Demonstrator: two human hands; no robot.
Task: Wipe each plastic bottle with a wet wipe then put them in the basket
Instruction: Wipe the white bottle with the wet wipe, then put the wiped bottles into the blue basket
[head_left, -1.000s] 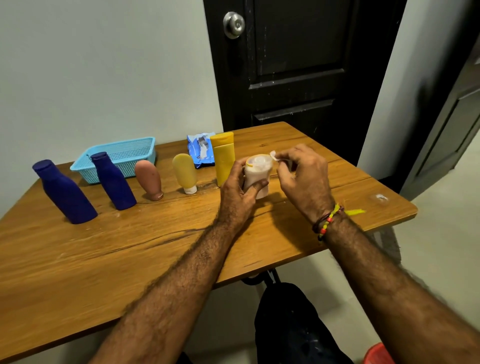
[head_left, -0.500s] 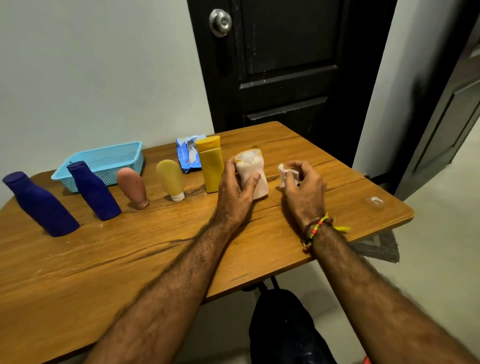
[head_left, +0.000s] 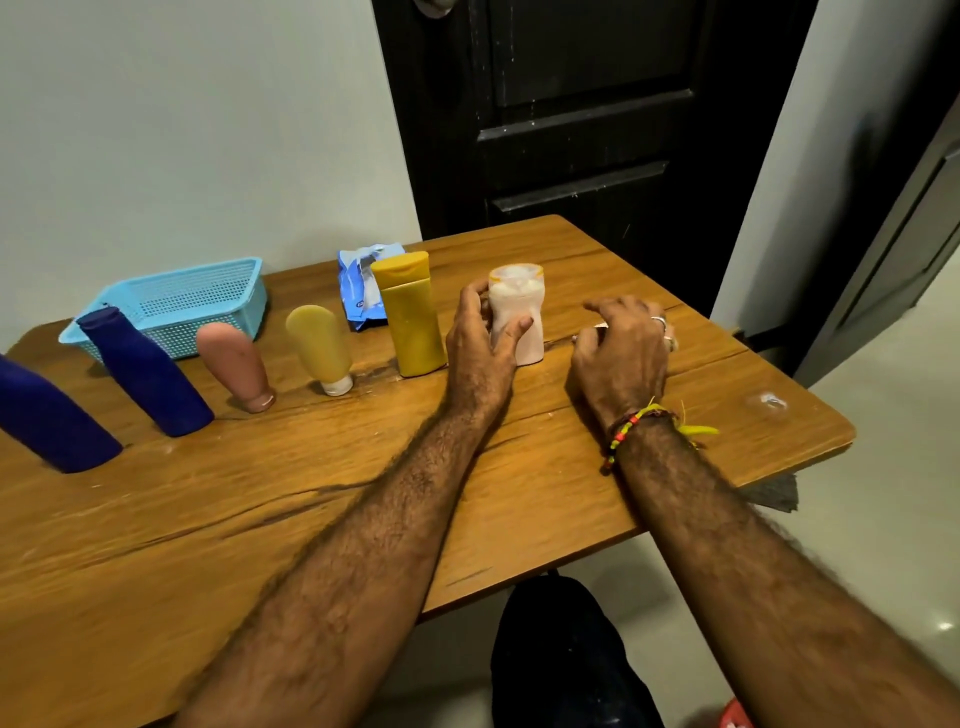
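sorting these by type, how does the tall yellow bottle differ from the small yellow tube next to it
The tall yellow bottle is darker mustard and flat-sided with its matching flip cap on top; the small yellow tube is paler and rounded, standing upside down on a white cap. The bottle is taller. Both stand on the wooden table, untouched by either hand.

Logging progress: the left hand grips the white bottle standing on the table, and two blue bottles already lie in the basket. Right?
Not quite. The head view shows the basket with no bottles in it; both blue bottles stand on the table. The left hand does grip the white bottle.
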